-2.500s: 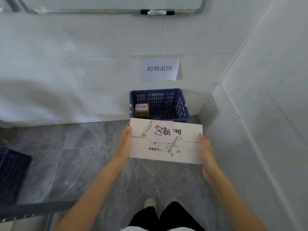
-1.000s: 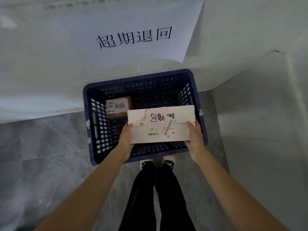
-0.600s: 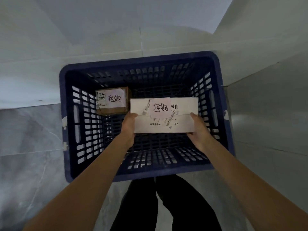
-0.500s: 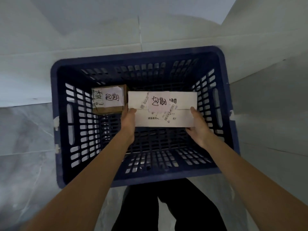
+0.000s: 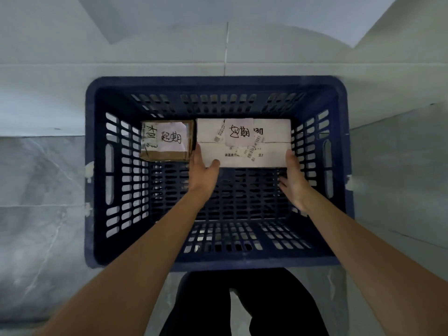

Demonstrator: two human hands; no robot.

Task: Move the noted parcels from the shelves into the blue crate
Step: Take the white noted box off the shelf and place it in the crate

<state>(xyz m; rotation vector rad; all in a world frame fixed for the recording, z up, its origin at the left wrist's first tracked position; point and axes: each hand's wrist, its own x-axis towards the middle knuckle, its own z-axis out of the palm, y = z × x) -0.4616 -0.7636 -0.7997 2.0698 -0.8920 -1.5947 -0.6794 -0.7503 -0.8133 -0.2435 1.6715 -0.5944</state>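
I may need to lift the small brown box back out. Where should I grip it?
Come from above and pinch the brown box by its near and far edges: its left side sits by the blue crate wall, its right against the white parcel.

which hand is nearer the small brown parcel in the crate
Left. The left hand sits just right of the brown parcel, at the white parcel's near-left corner; the right hand is at its far right end.

Two parcels (image 5: 243,141) sit side by side at the crate's (image 5: 93,170) far wall.
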